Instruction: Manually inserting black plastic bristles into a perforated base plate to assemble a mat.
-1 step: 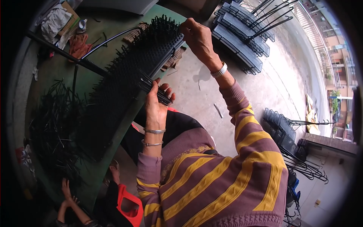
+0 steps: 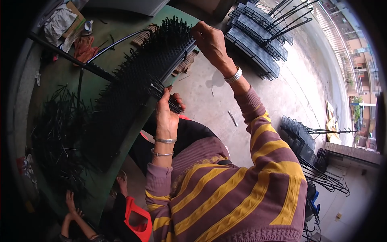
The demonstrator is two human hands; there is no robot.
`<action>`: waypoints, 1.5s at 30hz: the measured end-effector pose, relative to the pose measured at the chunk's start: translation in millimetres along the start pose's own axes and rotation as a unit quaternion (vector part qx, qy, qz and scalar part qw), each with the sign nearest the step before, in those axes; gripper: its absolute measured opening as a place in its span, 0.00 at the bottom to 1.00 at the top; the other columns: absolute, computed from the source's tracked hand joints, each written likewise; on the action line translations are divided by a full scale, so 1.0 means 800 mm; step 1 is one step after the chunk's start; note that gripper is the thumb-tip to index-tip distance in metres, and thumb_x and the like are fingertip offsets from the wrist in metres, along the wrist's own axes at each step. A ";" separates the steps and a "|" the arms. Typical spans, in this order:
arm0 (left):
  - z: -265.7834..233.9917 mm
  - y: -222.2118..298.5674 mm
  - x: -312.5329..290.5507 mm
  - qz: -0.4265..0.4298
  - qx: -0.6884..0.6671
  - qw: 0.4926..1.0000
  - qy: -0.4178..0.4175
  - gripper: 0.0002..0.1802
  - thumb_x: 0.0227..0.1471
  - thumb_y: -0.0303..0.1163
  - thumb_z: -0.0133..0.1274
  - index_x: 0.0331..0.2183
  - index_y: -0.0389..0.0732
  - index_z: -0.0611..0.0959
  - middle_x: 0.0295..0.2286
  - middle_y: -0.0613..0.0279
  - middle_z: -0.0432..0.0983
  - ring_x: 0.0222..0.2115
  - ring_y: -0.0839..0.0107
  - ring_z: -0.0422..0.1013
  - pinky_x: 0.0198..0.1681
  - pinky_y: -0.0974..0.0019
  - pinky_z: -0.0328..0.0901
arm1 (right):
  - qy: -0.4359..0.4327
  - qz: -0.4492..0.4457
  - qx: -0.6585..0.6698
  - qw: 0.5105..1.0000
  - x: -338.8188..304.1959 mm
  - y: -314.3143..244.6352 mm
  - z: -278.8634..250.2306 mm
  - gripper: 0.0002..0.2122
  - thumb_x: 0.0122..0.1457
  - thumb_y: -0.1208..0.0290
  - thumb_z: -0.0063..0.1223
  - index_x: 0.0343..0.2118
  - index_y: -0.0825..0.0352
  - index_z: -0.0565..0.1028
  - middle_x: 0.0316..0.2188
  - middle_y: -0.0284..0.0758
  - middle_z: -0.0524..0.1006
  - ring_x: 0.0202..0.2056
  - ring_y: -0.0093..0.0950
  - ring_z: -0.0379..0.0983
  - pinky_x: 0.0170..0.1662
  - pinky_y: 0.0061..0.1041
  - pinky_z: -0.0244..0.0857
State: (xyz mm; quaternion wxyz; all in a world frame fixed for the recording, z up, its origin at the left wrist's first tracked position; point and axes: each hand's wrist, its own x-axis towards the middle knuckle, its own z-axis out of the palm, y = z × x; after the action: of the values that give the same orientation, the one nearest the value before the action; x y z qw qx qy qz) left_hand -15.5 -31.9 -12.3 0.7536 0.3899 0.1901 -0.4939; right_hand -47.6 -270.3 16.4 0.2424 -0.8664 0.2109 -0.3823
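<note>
A long black perforated rack (image 2: 159, 64) lies slantwise on the green table (image 2: 113, 183), with many thin black pieces standing up from its holes. My left hand (image 2: 166, 115) is closed around a bundle of thin black rods (image 2: 156, 86) beside the rack's near edge. At the rack's far right corner, my right hand (image 2: 211, 42) is pinched shut; its fingertips are turned away, so what they hold is hidden. A large loose heap of similar black rods (image 2: 60, 129) lies on the table's left part.
Another person's hands (image 2: 73, 211) rest by the heap at the lower left. A red stool (image 2: 139, 222) stands near the table. Stacked black racks with hooks (image 2: 252, 46) sit on the floor at far right, more racks (image 2: 298, 137) nearer. A metal frame bar (image 2: 72, 58) crosses the table.
My left fingers have curled slightly around the bundle. My right hand has shifted very little at the rack's corner. The rack and heap stay in place.
</note>
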 end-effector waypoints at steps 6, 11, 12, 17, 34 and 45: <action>0.033 0.002 -0.025 0.112 0.046 0.992 -0.047 0.13 0.61 0.44 0.49 0.38 0.44 0.74 0.20 0.72 0.61 0.21 0.80 0.59 0.21 0.73 0.55 | -0.032 -0.020 -0.050 0.998 0.001 -0.011 0.005 0.03 0.55 0.71 0.49 0.30 0.62 0.72 0.25 0.42 0.74 0.27 0.45 0.71 0.30 0.40 0.63; 0.002 -0.002 -0.006 0.056 0.024 0.992 -0.114 0.14 0.60 0.44 0.50 0.37 0.43 0.74 0.22 0.70 0.67 0.22 0.78 0.63 0.22 0.72 0.57 | -0.056 -0.029 -0.118 0.991 -0.007 0.004 0.020 0.03 0.55 0.69 0.51 0.30 0.61 0.73 0.26 0.38 0.75 0.27 0.40 0.73 0.28 0.36 0.64; 0.020 -0.002 -0.016 0.055 0.025 0.992 -0.114 0.14 0.60 0.44 0.50 0.37 0.43 0.74 0.22 0.70 0.67 0.22 0.78 0.63 0.22 0.72 0.57 | -0.047 -0.022 -0.103 0.993 -0.009 0.008 0.018 0.03 0.55 0.68 0.51 0.31 0.60 0.73 0.26 0.38 0.75 0.28 0.40 0.73 0.28 0.37 0.64; -0.003 -0.006 0.002 0.053 0.023 0.997 -0.048 0.15 0.60 0.45 0.50 0.36 0.43 0.73 0.19 0.71 0.63 0.20 0.78 0.60 0.21 0.73 0.55 | -0.027 0.025 -0.047 0.998 -0.031 -0.027 0.002 0.10 0.58 0.66 0.53 0.31 0.69 0.72 0.26 0.41 0.77 0.27 0.40 0.74 0.29 0.35 0.66; 0.015 -0.012 -0.034 0.052 0.140 0.988 -0.050 0.16 0.57 0.43 0.54 0.40 0.40 0.78 0.27 0.64 0.75 0.17 0.84 0.58 0.17 0.79 0.49 | -0.275 0.170 0.324 0.889 -0.065 -0.077 0.003 0.09 0.61 0.70 0.51 0.35 0.73 0.75 0.23 0.33 0.77 0.24 0.19 0.74 0.28 0.19 0.68; 0.000 -0.003 -0.008 0.042 0.028 0.998 -0.026 0.12 0.60 0.39 0.50 0.39 0.42 0.75 0.35 0.56 0.78 0.24 0.78 0.65 0.23 0.74 0.58 | 0.070 -0.052 0.056 0.995 -0.017 -0.041 -0.013 0.01 0.60 0.78 0.50 0.34 0.68 0.71 0.27 0.35 0.78 0.24 0.23 0.78 0.26 0.19 0.68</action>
State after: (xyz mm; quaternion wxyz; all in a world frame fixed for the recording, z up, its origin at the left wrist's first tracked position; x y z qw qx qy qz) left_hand -20.0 -28.4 -9.0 0.7670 0.4058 0.1402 -0.4769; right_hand -58.2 -239.2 33.8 0.2553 -0.8322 0.1606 -0.4652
